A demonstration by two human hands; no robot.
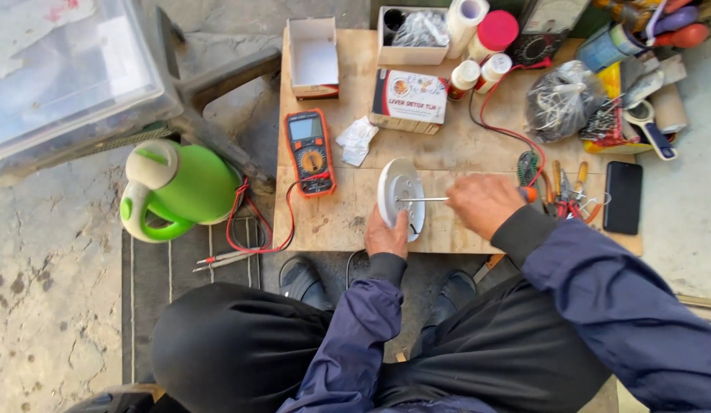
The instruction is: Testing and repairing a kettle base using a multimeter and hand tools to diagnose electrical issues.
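Note:
A round white base plate (400,191) stands on its edge on the wooden board (348,214). My left hand (387,235) grips its lower rim from below. My right hand (484,203) holds a screwdriver (428,199) with an orange handle. The metal shaft points left and its tip touches the middle of the plate's face.
An orange multimeter (310,151) with red leads lies left of the plate. A green and white kettle (176,187) sits on the ground to the left. Boxes (313,57), bottles (493,34), pliers (571,191), a black phone (623,196) and bags crowd the board's far and right sides.

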